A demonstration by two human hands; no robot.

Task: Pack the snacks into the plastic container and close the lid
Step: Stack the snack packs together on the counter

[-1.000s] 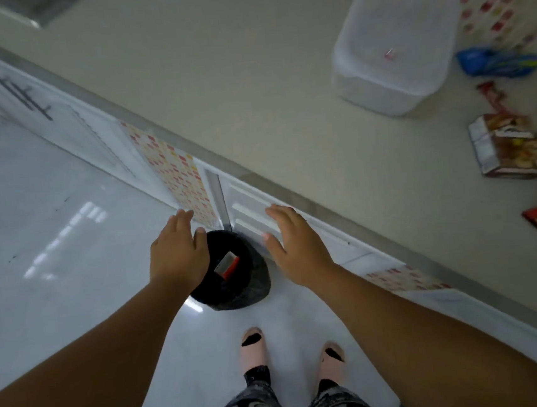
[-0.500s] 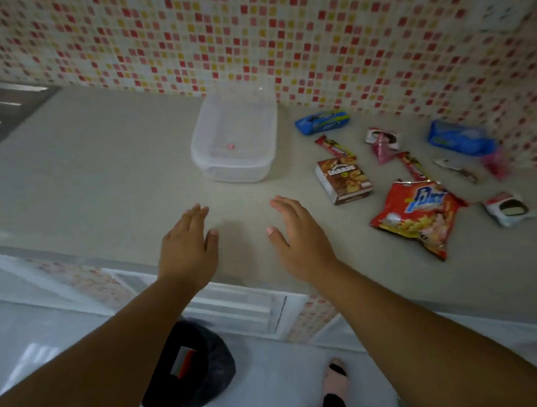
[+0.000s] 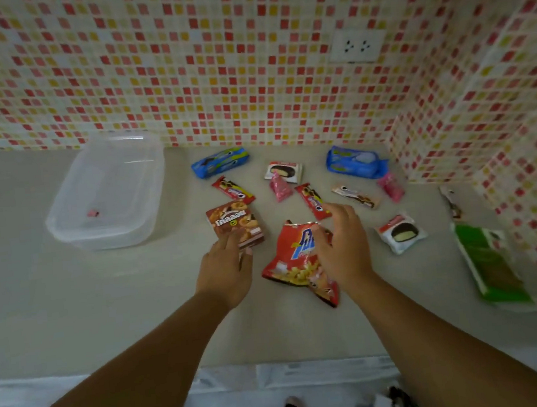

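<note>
A clear plastic container (image 3: 77, 236) stands at the back left of the counter with a small pink piece (image 3: 92, 213) in it. Snacks lie scattered to its right. My left hand (image 3: 226, 269) touches the near edge of a brown biscuit box (image 3: 234, 223) with straight fingers. My right hand (image 3: 340, 245) lies on a red chip bag (image 3: 294, 263), thumb and curled fingers closing on its upper right part. Beyond lie two blue packs (image 3: 220, 162) (image 3: 355, 162), red sticks (image 3: 232, 189), pink sachets (image 3: 279, 187) and white pie packs (image 3: 399, 233).
A long green pack (image 3: 489, 264) lies at the far right beside the tiled side wall. A wall socket (image 3: 356, 45) sits above the snacks. The counter's front edge (image 3: 112, 371) runs below my forearms, with the floor and my feet beneath.
My view has swung up from the floor and bin to the counter. Both hands have moved forward and right, from the counter edge onto the brown box and the red chip bag.
</note>
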